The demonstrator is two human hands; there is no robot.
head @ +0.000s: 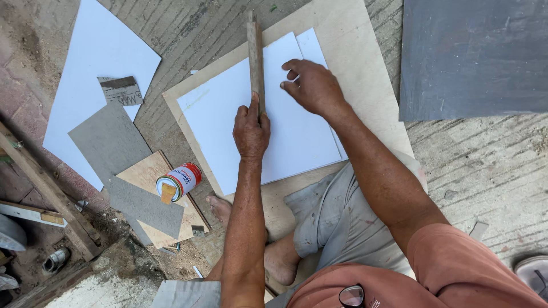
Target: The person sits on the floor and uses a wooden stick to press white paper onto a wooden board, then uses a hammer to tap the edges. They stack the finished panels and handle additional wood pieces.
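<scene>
My left hand (pixel 251 132) presses down on the near end of a narrow wooden strip (pixel 255 57) that lies lengthwise across a white sheet (pixel 297 137). My right hand (pixel 311 85) rests on the same white sheet just right of the strip, fingers curled against the surface. The white sheet lies on a larger beige board (pixel 365 68) on the ground. A second white sheet edge (pixel 314 45) peeks out beneath the first at the far right.
A small open can (pixel 178 181) lies on a plywood piece (pixel 149 171) at left, among grey sheets (pixel 108 140) and another white sheet (pixel 97 51) with sandpaper (pixel 121 90). A dark grey panel (pixel 474 57) lies at top right. Timber (pixel 45 191) lies at left.
</scene>
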